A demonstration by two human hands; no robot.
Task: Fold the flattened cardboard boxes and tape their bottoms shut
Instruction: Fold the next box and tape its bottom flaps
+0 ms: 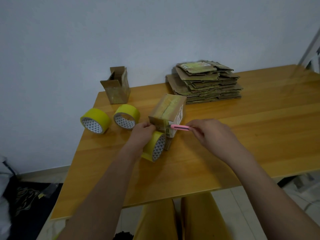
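Observation:
A folded cardboard box lies on its side in the middle of the wooden table, a strip of yellow tape running along its upper face. My left hand holds a yellow tape roll against the box's near end, its fingers pinching at the tape by the box flap. My right hand grips a pink utility knife, whose tip points left at the stretched tape beside the box's corner.
Two more yellow tape rolls stand at the left. An upright, open-topped box stands at the table's back left. A stack of flattened boxes sits at the back right. The wall is close behind.

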